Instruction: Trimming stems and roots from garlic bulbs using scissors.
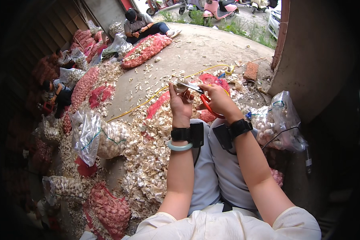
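My left hand [181, 105] is closed around a garlic bulb [181, 88], held up in front of my knees. Red-handled scissors [205, 98] are in my right hand [220, 102], with the fingers through the handles. Their metal blades point left and reach the top of the bulb, overlapping it in this view. How far the blades are apart is hard to make out. Beneath and to the left of my hands spreads a deep layer of dry garlic skins and stalk ends [148, 168].
Clear plastic bags of garlic stand left [114, 140] and right [268, 124] of me. Red mesh sacks of garlic [108, 206] lie at lower left and far ahead [146, 50]. A yellow cord [138, 107] crosses the floor near a brick [251, 71]. Other people sit at left and far ahead.
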Demonstrator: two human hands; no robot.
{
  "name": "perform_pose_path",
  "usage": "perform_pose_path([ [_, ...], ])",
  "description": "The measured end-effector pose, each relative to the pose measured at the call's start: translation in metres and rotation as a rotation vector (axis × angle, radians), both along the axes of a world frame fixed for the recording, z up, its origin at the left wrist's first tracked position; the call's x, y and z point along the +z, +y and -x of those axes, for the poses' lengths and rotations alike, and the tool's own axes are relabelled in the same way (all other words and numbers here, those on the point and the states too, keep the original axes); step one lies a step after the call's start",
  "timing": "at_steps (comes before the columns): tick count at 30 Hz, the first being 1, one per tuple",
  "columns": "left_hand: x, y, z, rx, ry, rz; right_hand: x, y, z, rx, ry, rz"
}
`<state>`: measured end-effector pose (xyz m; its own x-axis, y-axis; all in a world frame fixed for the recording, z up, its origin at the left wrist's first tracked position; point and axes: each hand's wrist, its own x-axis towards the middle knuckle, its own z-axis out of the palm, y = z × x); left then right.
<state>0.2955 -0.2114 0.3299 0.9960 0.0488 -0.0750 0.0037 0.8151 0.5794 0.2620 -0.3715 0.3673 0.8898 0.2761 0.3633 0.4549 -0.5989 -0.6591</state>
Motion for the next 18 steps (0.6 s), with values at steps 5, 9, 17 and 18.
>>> perform_pose_path([
  [5, -0.002, -0.001, -0.002, -0.005, 0.003, 0.011, -0.002, -0.001, -0.001, -0.01, 0.042, -0.028],
  [9, -0.004, 0.002, -0.003, 0.003, 0.011, -0.004, -0.003, 0.001, -0.002, -0.009, 0.08, -0.046],
  [17, -0.004, 0.001, -0.002, 0.063, -0.001, -0.036, -0.003, -0.001, 0.0, -0.079, 0.112, -0.065],
  [18, -0.006, 0.003, -0.002, 0.072, 0.001, -0.028, 0.0, 0.002, 0.001, -0.065, 0.129, -0.086],
])
